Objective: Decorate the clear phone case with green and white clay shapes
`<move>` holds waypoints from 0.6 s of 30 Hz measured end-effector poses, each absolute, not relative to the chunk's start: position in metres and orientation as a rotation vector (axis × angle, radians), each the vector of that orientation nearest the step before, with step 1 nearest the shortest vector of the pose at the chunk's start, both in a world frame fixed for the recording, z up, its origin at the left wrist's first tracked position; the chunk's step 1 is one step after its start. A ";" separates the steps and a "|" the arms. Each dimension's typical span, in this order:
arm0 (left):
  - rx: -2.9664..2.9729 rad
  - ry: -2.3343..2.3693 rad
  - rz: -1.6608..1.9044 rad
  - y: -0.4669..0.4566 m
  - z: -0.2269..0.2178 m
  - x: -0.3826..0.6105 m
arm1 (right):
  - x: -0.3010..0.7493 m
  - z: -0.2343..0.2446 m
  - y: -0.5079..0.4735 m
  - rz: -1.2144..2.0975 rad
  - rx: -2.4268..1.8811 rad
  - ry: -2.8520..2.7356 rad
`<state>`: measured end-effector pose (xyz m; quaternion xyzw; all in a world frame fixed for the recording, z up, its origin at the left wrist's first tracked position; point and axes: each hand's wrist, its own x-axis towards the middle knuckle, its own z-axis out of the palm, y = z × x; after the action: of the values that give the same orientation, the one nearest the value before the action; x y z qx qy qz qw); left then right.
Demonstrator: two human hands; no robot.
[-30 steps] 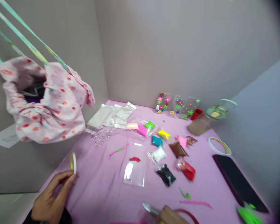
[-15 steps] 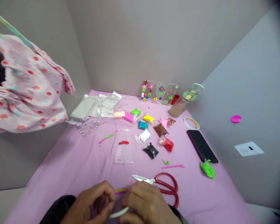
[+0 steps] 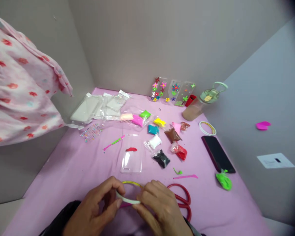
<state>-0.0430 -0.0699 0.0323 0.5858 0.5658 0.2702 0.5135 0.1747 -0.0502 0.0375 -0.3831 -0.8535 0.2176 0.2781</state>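
Between both hands, low in the view, is a narrow roll of tape (image 3: 129, 200) with a white outer edge and a yellow inner core. My left hand (image 3: 94, 205) pinches its left side between thumb and fingers. On the right side, my right hand (image 3: 159, 206) is closed round the roll with the thumb beneath. Something pink (image 3: 125, 205) shows just under the roll; its kind is hidden. Red-handled scissors (image 3: 186, 198) lie beside my right hand, their blades covered by it. Ahead is a clear phone case (image 3: 132, 164) with a small red clay piece (image 3: 131, 149) on it.
Several clay packets, including a black one (image 3: 161, 159), lie mid-table. A pink-green tool (image 3: 114, 142) lies left, a pink tool (image 3: 186, 176) right. Along the right edge are a phone (image 3: 217, 154), another tape roll (image 3: 207, 128) and a bottle (image 3: 199, 105). Packaged cases (image 3: 87, 109) stand back left.
Both hands have lifted slightly and moved away from me with the tape roll, which shows more of its yellow core. My right hand now hides the scissor blades. The camera view has shifted slightly.
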 end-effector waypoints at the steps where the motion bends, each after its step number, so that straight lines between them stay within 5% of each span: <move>1: 1.400 1.370 0.648 -0.067 0.033 -0.041 | 0.175 0.037 -0.049 0.577 -1.034 -2.295; 18: 1.311 1.333 0.467 -0.024 0.027 -0.035 | 0.180 0.029 -0.027 0.721 -1.142 -2.216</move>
<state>-0.0347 -0.0240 0.0267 0.5585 0.5681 0.1988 0.5707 0.1796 -0.0270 0.0292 -0.4238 -0.8222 0.2675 0.2699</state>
